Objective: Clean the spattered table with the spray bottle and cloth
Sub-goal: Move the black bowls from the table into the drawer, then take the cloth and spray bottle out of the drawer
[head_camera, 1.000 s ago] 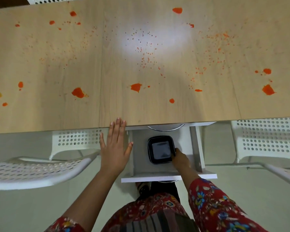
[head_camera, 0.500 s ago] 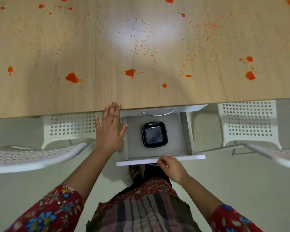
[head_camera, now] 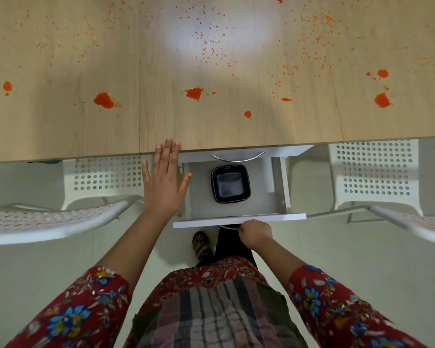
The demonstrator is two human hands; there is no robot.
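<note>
Shows smooth woodgrain table, orange-spattered, long axis left-right; left hand flat against edge; right hand clamped round drawer handle.

Both arms wear loose sleeves of dark red fabric printed with flowers. The left red floral sleeve shows blue blooms with yellow centres, pale leaves and small pink sprigs. The right red floral sleeve carries the same print. Each ends short of the wrist, leaving the forearm bare. The left hand has short, rounded nails. The same red floral cloth covers the front of the body, and nearer the camera lies a checked panel of grey, pink and dark stripes (apron or part of the dress, it cannot be told). A black trouser leg and a dark sandal with a dotted strap show beneath.
</note>
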